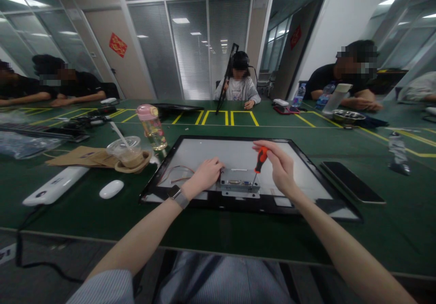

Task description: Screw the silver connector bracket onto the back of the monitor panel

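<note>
A flat display panel [190, 152] with a black frame lies on the table before me. On its near part sits a small metal box [240, 177] with connector ports along its front side. My left hand [208, 172] has its fingers curled against the left end of this box, steadying it; the fingertips are partly hidden. In my right hand [281, 165] is a screwdriver [261, 159] with an orange and black handle. Its shaft points down, and the tip meets the front right of the box. Thin wires [177, 171] run over the panel at the left.
Left of the panel stand a pink-lidded bottle [151, 125], a plastic cup [127, 152] with a straw, a white case [111, 189] and a white power bank-like device [56, 186]. A phone [352, 181] lies at the right. Several people sit around the green table [238, 236].
</note>
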{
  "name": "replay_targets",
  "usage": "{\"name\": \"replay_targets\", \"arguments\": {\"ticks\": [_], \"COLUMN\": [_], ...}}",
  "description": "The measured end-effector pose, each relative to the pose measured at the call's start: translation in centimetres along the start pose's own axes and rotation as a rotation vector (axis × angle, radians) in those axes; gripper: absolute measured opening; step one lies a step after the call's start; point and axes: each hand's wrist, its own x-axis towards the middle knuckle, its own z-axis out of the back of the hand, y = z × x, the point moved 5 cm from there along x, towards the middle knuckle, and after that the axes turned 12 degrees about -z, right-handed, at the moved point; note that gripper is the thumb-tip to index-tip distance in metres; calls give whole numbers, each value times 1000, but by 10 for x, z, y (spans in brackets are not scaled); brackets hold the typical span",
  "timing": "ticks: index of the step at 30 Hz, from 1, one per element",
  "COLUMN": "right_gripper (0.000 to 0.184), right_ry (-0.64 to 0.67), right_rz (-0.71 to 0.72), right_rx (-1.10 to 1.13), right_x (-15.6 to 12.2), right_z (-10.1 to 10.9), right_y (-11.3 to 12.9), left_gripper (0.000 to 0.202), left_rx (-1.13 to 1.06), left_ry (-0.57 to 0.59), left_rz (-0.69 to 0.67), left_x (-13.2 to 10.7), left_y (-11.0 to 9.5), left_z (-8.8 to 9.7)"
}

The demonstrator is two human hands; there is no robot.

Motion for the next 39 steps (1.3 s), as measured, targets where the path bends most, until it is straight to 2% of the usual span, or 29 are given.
{"name": "replay_targets", "arguments": {"ticks": [3, 8, 11, 15, 18, 26, 32, 39], "right_gripper": [30, 16, 10, 26, 28, 13, 32, 27], "right_ry": [41, -93, -105, -20, 25, -121, -11, -13], "right_rz": [-6, 80, 110, 51, 19, 115, 55, -19], "right_rx": [4, -117, -112, -33, 3, -99, -11, 39], "right_x": [-1, 3, 4, 4, 3, 6, 3, 4], "right_z": [-2, 2, 3, 2, 1, 8, 6, 4], "right_y": [0, -2, -1, -2, -4, -2, -3, -6], "left_gripper": [33, 33, 33, 34, 34, 34, 33, 32], "left_rx": [2, 0, -3, 0, 0, -11, -15, -1], "left_ry": [-2, -4, -2, -7, -16, -21, -29, -13], "left_rz": [5, 5, 4, 9, 2, 1, -10, -2], "left_x": [0, 0, 0, 0, 0, 0, -1, 0], "left_y": [1, 0, 0, 1, 1, 1, 1, 0], "left_z": [-1, -1, -1, -1, -2, -2, -3, 0]}}
